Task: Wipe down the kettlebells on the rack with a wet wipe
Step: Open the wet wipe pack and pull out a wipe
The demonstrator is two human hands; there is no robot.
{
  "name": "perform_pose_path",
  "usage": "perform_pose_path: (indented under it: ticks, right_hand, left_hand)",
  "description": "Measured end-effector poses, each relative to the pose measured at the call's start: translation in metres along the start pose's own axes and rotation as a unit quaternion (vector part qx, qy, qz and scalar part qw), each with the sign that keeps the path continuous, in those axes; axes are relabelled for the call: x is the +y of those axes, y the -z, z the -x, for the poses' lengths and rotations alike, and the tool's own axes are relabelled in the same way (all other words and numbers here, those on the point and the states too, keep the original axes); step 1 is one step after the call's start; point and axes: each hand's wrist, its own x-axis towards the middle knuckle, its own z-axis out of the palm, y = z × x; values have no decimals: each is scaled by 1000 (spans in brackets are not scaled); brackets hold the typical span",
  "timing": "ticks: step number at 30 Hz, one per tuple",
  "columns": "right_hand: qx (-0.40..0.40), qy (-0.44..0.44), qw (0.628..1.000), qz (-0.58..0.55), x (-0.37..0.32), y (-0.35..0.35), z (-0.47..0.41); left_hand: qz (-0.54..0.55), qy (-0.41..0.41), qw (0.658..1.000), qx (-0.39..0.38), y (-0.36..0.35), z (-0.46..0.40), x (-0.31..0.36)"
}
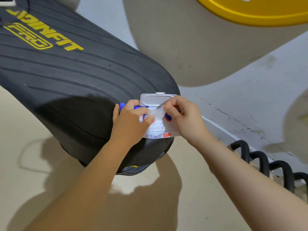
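Note:
A white and blue pack of wet wipes lies on the near end of a black ribbed step platform, its plastic flip lid standing open. My left hand presses down on the pack's left side. My right hand pinches a thin translucent strip, a wipe or seal, at the pack's opening. Black curved handles show at the lower right by the wall; whether they are the kettlebells I cannot tell.
The platform carries yellow lettering and stands on a beige floor. A yellow disc fills the top right corner. A white scuffed wall and baseboard run along the right.

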Motion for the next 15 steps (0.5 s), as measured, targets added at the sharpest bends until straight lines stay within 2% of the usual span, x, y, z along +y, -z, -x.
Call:
perform_pose_path:
  ticks: [2, 7, 12, 15]
  right_hand:
    - [14, -44, 996, -79, 5, 1, 3]
    - [-18, -144, 981, -129, 7, 0, 2]
    - [-25, -62, 998, -23, 4, -2, -6]
    - [-62, -28, 996, -60, 6, 2, -5]
  left_hand:
    - [-62, -21, 997, -27, -2, 0, -5]
    - [-18, 35, 999, 33, 1, 7, 8]
    - [-35, -40, 995, 90, 5, 17, 12]
    - [17, -18, 997, 71, 7, 13, 19]
